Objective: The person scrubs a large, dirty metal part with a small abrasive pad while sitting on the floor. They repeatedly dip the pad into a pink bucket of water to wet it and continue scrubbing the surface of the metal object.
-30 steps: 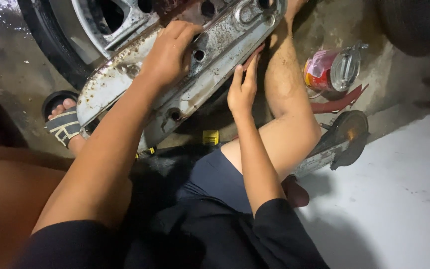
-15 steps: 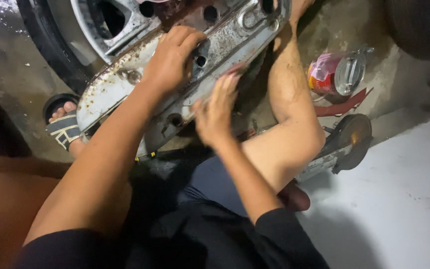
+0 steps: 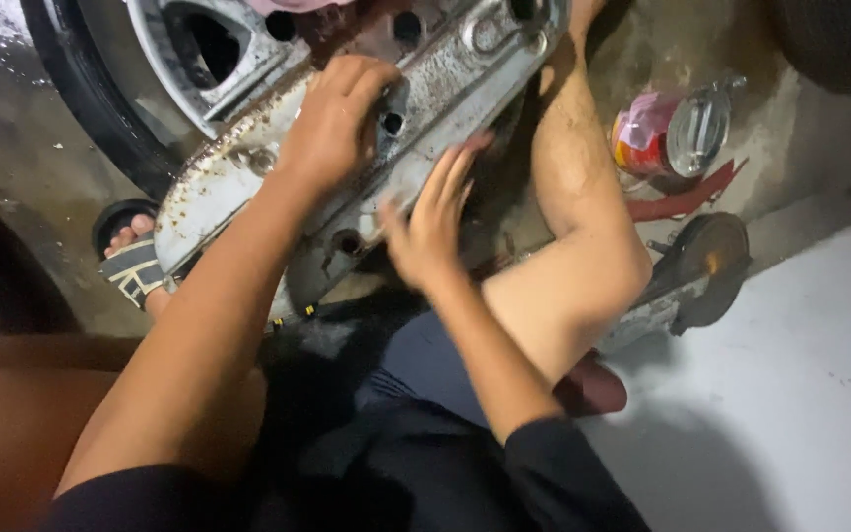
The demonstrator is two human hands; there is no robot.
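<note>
Blurred right hand [image 3: 430,232]; wheel [image 3: 150,79] cropped.

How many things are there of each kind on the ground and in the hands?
Rusty metal panel, gripped by the left hand and touched by the right hand: 1
Car wheel: 1
Tin can: 1
Angle grinder: 1
Red metal strip: 1
Sandal: 1
Total: 6
</note>
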